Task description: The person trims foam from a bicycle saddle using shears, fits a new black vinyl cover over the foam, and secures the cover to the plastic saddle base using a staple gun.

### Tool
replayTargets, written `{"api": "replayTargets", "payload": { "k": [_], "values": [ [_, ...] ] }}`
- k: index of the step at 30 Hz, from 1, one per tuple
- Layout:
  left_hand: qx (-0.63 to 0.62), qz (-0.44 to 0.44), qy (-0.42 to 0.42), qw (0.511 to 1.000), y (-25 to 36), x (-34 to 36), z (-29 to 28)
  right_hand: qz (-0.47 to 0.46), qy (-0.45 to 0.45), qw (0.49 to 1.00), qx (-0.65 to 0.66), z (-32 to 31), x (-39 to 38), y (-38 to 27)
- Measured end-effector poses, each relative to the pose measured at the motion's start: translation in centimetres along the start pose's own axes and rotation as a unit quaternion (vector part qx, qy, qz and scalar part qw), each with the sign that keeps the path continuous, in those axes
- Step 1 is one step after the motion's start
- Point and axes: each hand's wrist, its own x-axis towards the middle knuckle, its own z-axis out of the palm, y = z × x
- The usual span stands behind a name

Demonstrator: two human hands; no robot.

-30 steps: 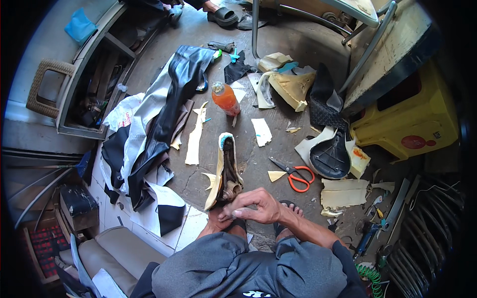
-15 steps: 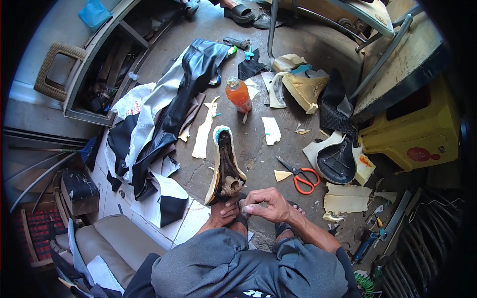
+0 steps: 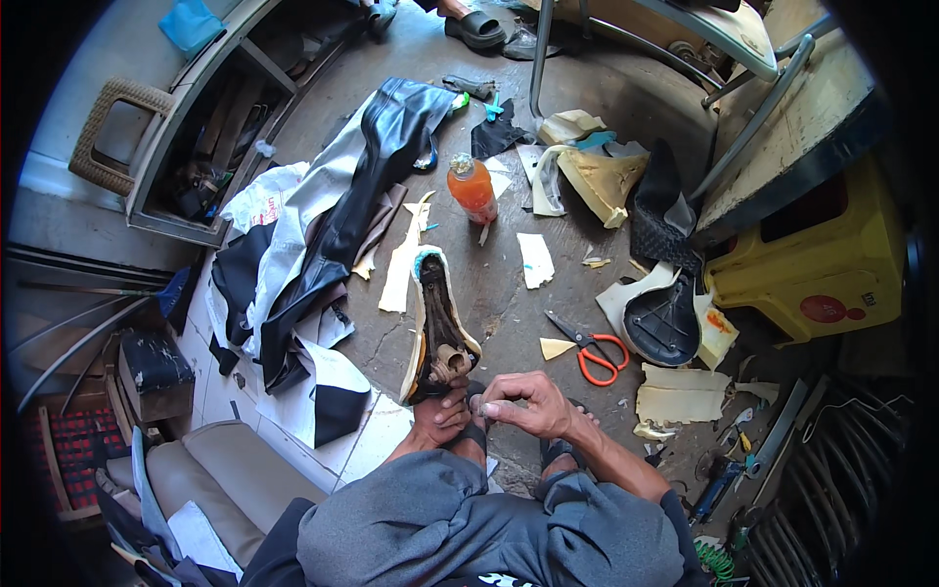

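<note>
Cream edging is framing the shell (image 3: 438, 315), whose dark hollow is facing up in front of us. Our left hand (image 3: 440, 419) is clamping its near end, probably to keep it steady, while our right hand (image 3: 526, 404) is hovering just beside, fingers drawn together; we are not managing to tell whether they are pinching anything. The scissors (image 3: 595, 352) are lying on the floor (image 3: 514, 318) to the right, likely for easy reach. Unlike a second ago, our right hand is no longer crossing the shell's near end but sitting apart from it, and our left fingers are showing more
</note>
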Motion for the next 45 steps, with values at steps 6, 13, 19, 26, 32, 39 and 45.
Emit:
{"api": "replayTargets", "payload": {
  "k": [6, 13, 19, 26, 32, 39, 45],
  "values": [
    [-0.046, 0.026, -0.003, 0.999, -0.1, -0.1, 0.4, 0.001, 0.006, 1.0, -0.006, -0.1, -0.1, 0.4],
    [-0.037, 0.09, -0.01, 0.995, 0.9, -0.3, 0.2, 0.032, 0.006, 0.999, -0.001, -0.2, -0.2, 0.4],
    [-0.039, 0.102, -0.021, 0.994, 1.2, -0.6, 0.3, 0.048, 0.008, 0.999, -0.007, -0.2, 0.0, 0.2],
    [-0.028, 0.104, -0.021, 0.994, 1.1, -0.4, 0.6, 0.065, 0.013, 0.998, 0.003, -0.3, -0.1, 0.4],
    [-0.021, 0.112, -0.021, 0.993, 1.3, -0.4, 0.6, 0.067, 0.018, 0.998, 0.005, -0.3, -0.2, 0.6],
    [0.033, 0.171, -0.014, 0.985, 2.3, -0.6, 1.0, 0.07, 0.026, 0.997, -0.003, -0.2, -0.3, 0.7],
    [0.272, 0.259, 0.145, 0.915, 2.2, 0.6, 3.9, 0.105, 0.04, 0.994, -0.001, -0.8, -1.0, 1.1]
  ]
}}
